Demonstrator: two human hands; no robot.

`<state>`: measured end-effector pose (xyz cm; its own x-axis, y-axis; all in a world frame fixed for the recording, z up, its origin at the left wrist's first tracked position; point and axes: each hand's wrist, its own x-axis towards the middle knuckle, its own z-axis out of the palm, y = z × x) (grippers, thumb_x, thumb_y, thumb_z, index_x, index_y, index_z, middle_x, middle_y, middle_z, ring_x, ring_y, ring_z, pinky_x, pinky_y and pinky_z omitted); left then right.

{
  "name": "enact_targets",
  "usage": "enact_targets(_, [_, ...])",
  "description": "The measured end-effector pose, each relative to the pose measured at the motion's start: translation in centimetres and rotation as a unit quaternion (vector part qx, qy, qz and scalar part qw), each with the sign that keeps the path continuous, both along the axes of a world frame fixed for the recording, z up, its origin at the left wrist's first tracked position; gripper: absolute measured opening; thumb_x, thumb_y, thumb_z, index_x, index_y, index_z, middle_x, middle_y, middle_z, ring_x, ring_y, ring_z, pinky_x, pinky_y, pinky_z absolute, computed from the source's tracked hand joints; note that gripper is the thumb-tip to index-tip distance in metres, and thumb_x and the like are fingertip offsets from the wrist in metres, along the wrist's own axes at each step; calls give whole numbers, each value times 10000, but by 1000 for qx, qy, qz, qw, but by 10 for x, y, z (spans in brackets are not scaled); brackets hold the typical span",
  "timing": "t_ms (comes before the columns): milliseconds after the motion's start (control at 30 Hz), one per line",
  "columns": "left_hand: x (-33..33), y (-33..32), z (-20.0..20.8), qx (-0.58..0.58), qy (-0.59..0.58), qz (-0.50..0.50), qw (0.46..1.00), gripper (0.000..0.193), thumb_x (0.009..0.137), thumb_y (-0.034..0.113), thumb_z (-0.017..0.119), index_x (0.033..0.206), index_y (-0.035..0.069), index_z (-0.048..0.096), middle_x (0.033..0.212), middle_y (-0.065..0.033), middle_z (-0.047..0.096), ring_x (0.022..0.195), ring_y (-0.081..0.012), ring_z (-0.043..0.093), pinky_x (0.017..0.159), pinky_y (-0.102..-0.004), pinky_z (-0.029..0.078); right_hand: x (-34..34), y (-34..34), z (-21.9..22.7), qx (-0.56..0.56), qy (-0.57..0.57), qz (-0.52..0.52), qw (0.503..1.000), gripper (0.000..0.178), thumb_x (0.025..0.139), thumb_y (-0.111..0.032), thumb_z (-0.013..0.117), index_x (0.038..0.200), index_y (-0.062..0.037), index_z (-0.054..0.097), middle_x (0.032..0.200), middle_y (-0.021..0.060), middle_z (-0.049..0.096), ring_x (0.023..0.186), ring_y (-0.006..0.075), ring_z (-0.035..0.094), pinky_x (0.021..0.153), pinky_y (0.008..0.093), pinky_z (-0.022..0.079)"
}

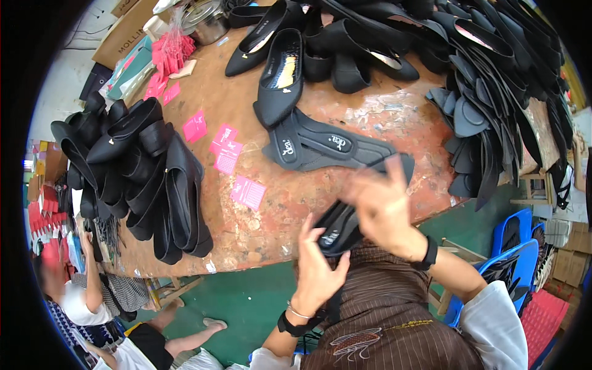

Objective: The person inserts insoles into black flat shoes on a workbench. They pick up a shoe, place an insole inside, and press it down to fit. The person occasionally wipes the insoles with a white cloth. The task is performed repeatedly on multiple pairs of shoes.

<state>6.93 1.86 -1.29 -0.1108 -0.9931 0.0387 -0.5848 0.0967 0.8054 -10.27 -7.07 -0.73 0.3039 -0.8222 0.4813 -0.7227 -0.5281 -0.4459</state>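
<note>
A black flat shoe with a black insole in it is held just off the table's near edge, before my apron. My left hand grips it round the heel end, thumb on one side and fingers on the other. Over the shoe's front end is my right hand, its fingers smeared by motion, so I cannot tell their grip. Just beyond lie a few loose black insoles, overlapping one another. A black pointed shoe with a small gold ornament touches their far left end.
Black shoes pile up at the left and along the far side. Stacked insoles fill the right of the worn table. Pink cards lie left of centre. A blue chair stands right; another person is at lower left.
</note>
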Motion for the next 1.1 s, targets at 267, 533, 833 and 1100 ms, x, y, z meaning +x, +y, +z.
enact_targets(267, [-91,0,15,-5,-251,-226,941,565,825,325,717,1252,-27,604,1474,-233,425,760,-331,640,608,-366,582,-75,-18,45,332,-168,-102,922,293,766,-116,774,1015,-24,650,1192,223,649,1145,354,620,915,394,494])
enact_targets(533, [-93,0,0,-11,-286,-262,922,460,731,297,757,1077,1,686,1227,-227,610,673,-240,678,537,-331,564,-55,73,9,227,19,-69,971,364,752,45,607,1115,30,577,1266,237,590,1241,412,532,1161,560,263])
enact_targets(833, [-87,-13,10,19,-272,-289,918,636,766,385,770,1229,-23,618,1420,-281,479,731,-263,707,589,-328,579,-46,39,-15,128,95,-127,979,488,792,49,569,1264,140,487,1249,290,535,1218,454,486,1151,597,242])
enact_targets(1100, [-83,-13,9,7,-230,-268,936,611,737,333,794,1196,-38,635,1411,-291,481,719,-289,703,599,-360,582,-48,20,2,224,135,-91,961,572,766,24,504,1305,177,386,1254,362,471,1257,496,430,1170,585,194])
